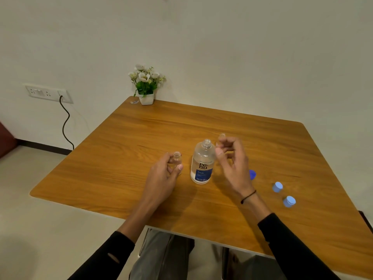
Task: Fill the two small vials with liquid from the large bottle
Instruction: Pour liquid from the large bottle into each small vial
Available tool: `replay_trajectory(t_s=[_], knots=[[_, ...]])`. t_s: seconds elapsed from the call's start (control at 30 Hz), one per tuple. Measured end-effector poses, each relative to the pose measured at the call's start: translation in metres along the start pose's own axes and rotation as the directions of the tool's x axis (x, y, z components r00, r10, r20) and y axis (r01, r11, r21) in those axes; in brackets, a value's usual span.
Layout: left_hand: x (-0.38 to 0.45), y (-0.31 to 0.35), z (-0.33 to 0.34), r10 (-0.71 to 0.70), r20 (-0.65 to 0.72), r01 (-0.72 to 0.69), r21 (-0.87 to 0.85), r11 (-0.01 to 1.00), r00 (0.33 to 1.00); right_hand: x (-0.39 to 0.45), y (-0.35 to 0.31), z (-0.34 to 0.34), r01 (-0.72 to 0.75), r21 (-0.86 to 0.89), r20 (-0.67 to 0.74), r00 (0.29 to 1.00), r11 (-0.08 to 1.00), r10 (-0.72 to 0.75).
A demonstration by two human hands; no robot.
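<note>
1. Now your left hand (161,174) grips one small vial (177,161) between thumb and fingers. This vial stands upright on the wooden table (121,158), its mouth open and pointing up, just to the left of the large bottle (202,162).

2. Your right hand (232,158) is raised just to the right of the bottle, with its fingers loosely curled. The second small vial (221,137) shows only partly behind the fingertips, so I cannot tell if the fingers pinch it or only are near it.

3. The large bottle stands upright between your two hands, not touched by either. Its cap is off, its neck (206,142) is open, and its long axis is vertical. It carries a white and blue label with the word "renu".

4. The relation that matters is this one: the bottle is just beside the right hand, on its left, and the held vial is on the far side of the bottle from that hand. I judge the right hand is the one to take the bottle, since the left is occupied.

5. To pour, the bottle must tilt toward the left, so its neck comes over the mouth of the vial. Both mouths are narrow, so a spill on the table is a likely risk.

6. Three blue caps lie on the table to your right: a dark blue cap (252,174) close behind the right wrist, and two light blue caps (277,186) (289,201) farther right.
</note>
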State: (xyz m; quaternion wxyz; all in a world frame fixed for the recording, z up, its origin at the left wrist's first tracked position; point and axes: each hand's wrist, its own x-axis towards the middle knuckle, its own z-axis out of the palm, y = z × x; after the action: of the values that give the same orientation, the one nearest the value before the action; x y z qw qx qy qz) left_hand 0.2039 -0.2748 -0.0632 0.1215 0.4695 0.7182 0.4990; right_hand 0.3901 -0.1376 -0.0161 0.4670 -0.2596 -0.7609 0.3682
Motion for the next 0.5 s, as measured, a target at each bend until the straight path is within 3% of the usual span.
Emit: replay_trajectory(t_s=[0.13,0.37,0.5], knots=[[0.0,0.002,0.002,0.019,0.0,-0.019,-0.009,1.0,1.0,-0.024,-0.001,0.016,-0.114,-0.016,0.237,0.965,0.993,0.115],[0.0,0.006,-0.005,0.051,-0.021,-0.051,0.004,0.999,0.998,-0.023,-0.001,0.029,-0.043,-0.139,0.157,0.985,0.989,0.065],[-0.001,0.014,-0.01,0.088,-0.041,-0.09,-0.044,0.995,0.995,-0.024,-0.002,0.025,0.043,-0.266,0.206,0.979,0.963,0.013]])
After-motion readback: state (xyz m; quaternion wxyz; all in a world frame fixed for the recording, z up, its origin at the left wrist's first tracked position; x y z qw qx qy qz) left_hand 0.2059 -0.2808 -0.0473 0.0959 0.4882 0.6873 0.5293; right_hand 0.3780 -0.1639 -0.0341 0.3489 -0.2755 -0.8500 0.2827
